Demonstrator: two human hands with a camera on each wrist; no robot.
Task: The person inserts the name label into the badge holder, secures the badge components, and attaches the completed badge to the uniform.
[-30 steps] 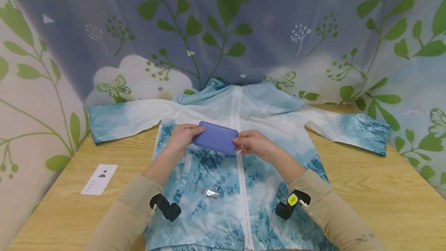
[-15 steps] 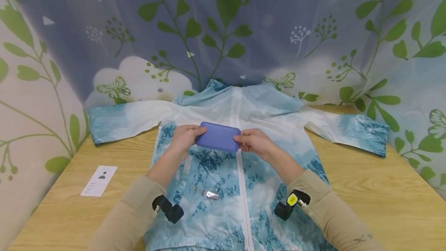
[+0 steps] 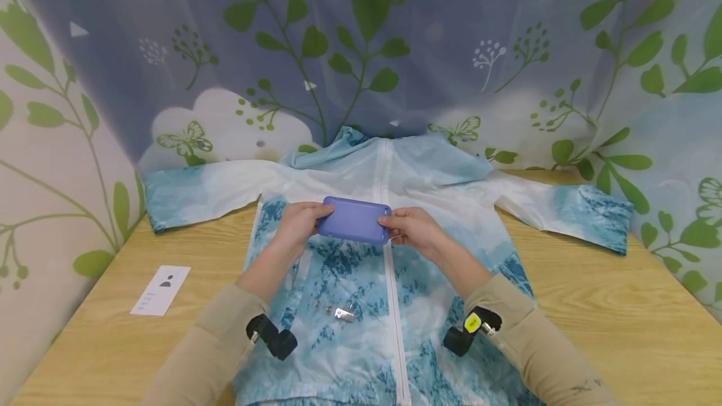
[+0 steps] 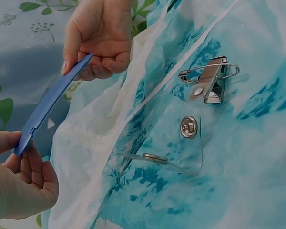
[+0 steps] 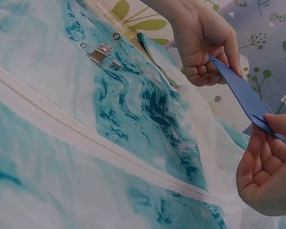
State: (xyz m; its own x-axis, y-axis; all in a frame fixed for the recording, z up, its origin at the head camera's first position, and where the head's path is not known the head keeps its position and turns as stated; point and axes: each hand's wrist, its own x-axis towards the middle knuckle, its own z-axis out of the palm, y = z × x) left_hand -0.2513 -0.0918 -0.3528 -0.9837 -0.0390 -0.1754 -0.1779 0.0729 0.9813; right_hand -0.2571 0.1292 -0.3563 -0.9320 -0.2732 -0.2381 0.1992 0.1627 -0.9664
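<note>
Both hands hold a slim blue-purple plastic card holder above the jacket, one at each short end. My left hand pinches its left end, thumb on the face and fingers behind. At the other end, my right hand pinches it the same way. Seen edge-on in the left wrist view, the card holder is thin and slightly bowed, with a small notch along its edge. A metal badge clip with a safety pin and a clear snap strap lies on the jacket below the hands.
A blue and white zip jacket lies spread over the wooden table, sleeves outstretched. To the left is a white card with a printed person icon. A leaf-patterned curtain hangs behind the table.
The card holder has shifted slightly right and turned from a slant to nearly level. Its face has tilted, so a raised rim now shows. Both hands keep their pinch.
</note>
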